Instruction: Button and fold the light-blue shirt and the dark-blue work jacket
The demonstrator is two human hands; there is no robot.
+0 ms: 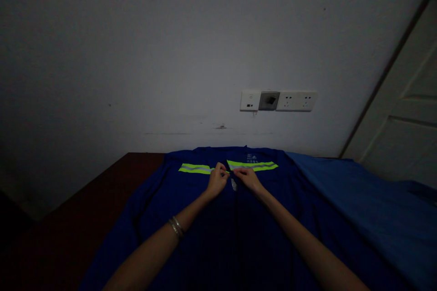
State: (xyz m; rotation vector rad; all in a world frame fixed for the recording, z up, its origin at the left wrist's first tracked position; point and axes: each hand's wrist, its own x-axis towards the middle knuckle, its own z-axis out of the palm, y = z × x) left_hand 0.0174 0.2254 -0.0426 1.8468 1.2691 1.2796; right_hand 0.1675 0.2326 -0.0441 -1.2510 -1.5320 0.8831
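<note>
A dark blue work jacket [205,218] lies spread out with its front facing up. Across its chest runs a yellow-green reflective strip [194,168], split at the front opening. My left hand [218,179], with bracelets on the wrist, pinches the jacket's front edge at the left half of the strip. Close beside it, my right hand [248,177] has its fingers pressed together on the opposite front edge, just below the strip's right half. Between and below the hands a small pale patch [234,184] shows at the opening. Dim light hides what exactly the fingertips grip.
A reddish-brown tabletop [85,218] shows at the left. Lighter blue cloth [348,200] lies to the right of the jacket. Behind stands a pale wall with a row of sockets [295,101], and a panelled door [403,113] is at the far right.
</note>
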